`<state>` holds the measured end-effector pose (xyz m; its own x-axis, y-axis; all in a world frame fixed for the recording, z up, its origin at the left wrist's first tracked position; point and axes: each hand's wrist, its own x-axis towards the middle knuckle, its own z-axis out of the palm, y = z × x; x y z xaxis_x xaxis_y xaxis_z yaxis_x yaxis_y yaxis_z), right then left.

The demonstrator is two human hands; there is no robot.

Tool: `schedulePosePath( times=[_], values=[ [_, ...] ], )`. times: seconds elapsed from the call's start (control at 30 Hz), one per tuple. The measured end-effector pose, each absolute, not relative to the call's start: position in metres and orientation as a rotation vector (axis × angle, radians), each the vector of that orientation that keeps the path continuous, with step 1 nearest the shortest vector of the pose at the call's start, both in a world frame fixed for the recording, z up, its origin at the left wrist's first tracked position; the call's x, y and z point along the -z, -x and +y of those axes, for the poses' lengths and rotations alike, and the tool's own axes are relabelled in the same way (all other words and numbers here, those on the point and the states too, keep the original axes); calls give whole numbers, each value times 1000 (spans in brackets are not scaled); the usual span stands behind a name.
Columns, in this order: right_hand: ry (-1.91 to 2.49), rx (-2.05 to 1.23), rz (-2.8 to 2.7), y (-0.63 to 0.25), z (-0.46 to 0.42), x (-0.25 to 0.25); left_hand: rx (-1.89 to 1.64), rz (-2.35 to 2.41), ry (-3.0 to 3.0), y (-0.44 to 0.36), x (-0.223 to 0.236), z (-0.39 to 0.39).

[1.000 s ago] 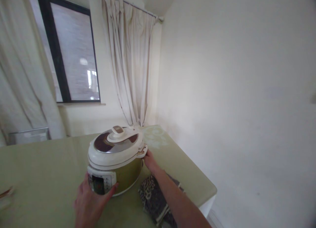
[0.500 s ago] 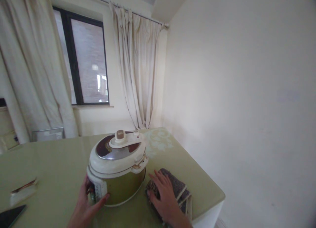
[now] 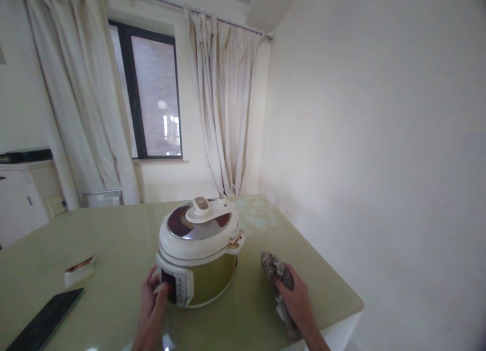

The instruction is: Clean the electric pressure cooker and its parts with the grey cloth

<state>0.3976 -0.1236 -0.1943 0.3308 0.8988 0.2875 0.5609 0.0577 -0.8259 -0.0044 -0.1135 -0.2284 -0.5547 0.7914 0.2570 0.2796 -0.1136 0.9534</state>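
An electric pressure cooker (image 3: 212,275) with a white lid and olive-green body stands on the table, its control panel (image 3: 176,288) facing front left. My left hand (image 3: 152,300) is at the panel's left edge, fingers curled and thumb against the cooker's side. To the right of the cooker, my right hand (image 3: 294,295) grips a grey-brown cloth (image 3: 270,265), bunched between thumb and fingers. Part of the cloth hangs down below the hand, close to the tabletop; I cannot tell whether it touches.
The pale green table (image 3: 125,234) ends at a rounded corner on the right, near a white wall (image 3: 360,163). A dark flat tablet-like device (image 3: 45,318) and a small white packet (image 3: 79,272) lie on the left. Curtains (image 3: 224,103) and a window (image 3: 157,95) are behind.
My right hand has closed on the cloth, which lay folded flat before, and moved it away from the cooker. My left hand's fingers have drawn together at the panel. The view has swung left.
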Motion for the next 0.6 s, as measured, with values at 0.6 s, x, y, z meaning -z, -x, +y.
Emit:
schedulePosePath(
  times=[0.6],
  values=[
    [833, 405, -2475, -201, -88, 20, -1622, 1365, -775, 5, 227, -75]
  ],
)
